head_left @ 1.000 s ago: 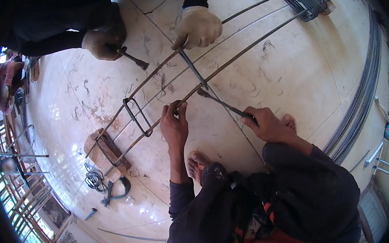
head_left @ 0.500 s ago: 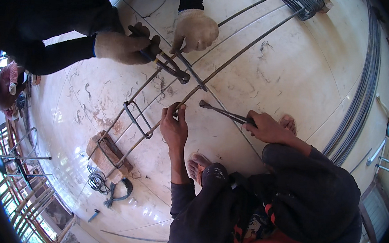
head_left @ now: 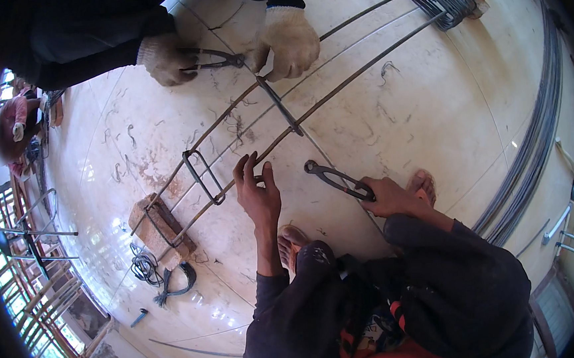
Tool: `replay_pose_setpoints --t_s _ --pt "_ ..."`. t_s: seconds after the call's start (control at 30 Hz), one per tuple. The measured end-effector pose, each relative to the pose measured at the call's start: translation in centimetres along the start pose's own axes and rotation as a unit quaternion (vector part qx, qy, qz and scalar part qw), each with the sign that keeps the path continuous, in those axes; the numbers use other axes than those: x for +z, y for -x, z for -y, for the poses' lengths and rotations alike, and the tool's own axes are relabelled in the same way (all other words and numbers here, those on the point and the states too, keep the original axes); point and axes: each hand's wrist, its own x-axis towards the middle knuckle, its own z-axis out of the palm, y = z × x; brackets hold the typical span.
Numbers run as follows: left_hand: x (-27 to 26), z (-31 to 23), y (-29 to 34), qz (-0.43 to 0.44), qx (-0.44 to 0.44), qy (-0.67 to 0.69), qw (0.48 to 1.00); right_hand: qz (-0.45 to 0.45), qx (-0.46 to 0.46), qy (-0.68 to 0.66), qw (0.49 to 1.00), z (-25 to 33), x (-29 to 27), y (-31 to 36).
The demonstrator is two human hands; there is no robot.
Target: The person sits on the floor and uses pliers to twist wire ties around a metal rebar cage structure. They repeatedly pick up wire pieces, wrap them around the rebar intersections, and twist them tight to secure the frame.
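Observation:
My right hand is closed around the handles of dark pincers, whose head points left toward the steel bars. At the near long steel bar my left hand is raised, thumb and fingers apart; whether the fingertips touch the bar I cannot tell. A rectangular steel stirrup lies across the long bars, and a second stirrup stands farther left. Opposite me, a co-worker's gloved hand holds another pair of pincers. That person's other gloved hand is over the upper end of the first stirrup.
A brick props the bars' left end. A bundle of stirrups hangs on the bars at upper right. Coiled wire and a tie-wire bundle lie lower left. Long rods line the right side. Wire scraps litter the tiled floor.
The co-worker's pincers have drawn back up-left from the stirrup. My pincers have turned so their handles show spread apart. My left thumb and fingers have parted at the bar.

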Motion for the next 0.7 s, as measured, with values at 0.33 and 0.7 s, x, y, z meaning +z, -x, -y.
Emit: replay_pose_setpoints --t_s 0.33,0.7 --pt "-1.3 -1.0 0.0 0.046 -0.001 0.006 0.999 0.010 -0.024 -0.049 0.998 -1.6 0.7 -0.4" --pt "-0.1 -1.3 0.6 0.033 -0.006 -0.028 0.999 -0.007 -0.007 0.008 1.000 -2.0 0.3 0.4"
